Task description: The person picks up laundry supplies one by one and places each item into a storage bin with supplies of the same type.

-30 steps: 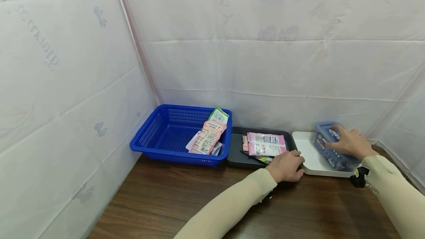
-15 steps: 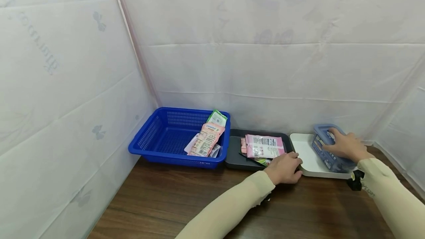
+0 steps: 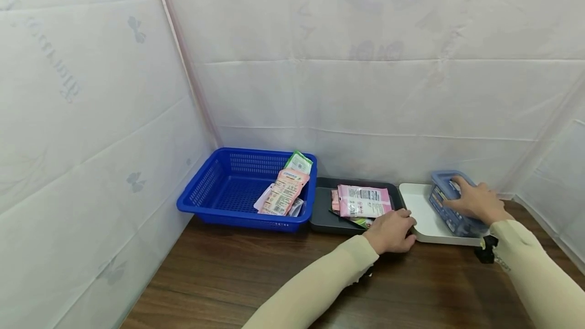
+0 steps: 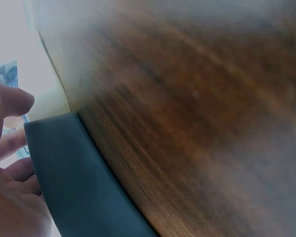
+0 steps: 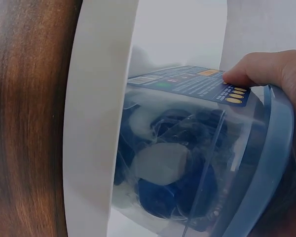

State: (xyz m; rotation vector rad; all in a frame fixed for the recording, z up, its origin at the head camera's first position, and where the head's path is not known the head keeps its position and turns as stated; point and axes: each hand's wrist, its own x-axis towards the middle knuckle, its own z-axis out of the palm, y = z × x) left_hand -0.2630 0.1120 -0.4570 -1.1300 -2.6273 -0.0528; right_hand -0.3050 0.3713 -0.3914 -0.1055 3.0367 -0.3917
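Observation:
My right hand (image 3: 479,202) grips a blue-lidded plastic tub (image 3: 445,207) standing tilted in the white tray (image 3: 422,212). In the right wrist view, its thumb presses the tub's printed label, and the clear wall shows blue and white pods (image 5: 163,163) inside. The far fingers are mostly hidden. My left hand (image 3: 392,231) rests at the front right corner of the dark grey tray (image 3: 324,212), its fingers loosely bent over the rim where the two trays meet. Inside that tray lie a pink packet (image 3: 363,201) and a green one (image 3: 363,222) partly beneath it.
A blue perforated basket (image 3: 247,221) stands left of the trays, with several flat pouches (image 3: 283,192) at its right side. White printed cloth (image 3: 365,105) hangs behind and at both sides. The wooden tabletop (image 3: 219,278) stretches in front of the containers.
The head view has shifted slightly, so everything sits a little lower and further left. Both hands, the tub and the trays keep nearly the same places relative to one another.

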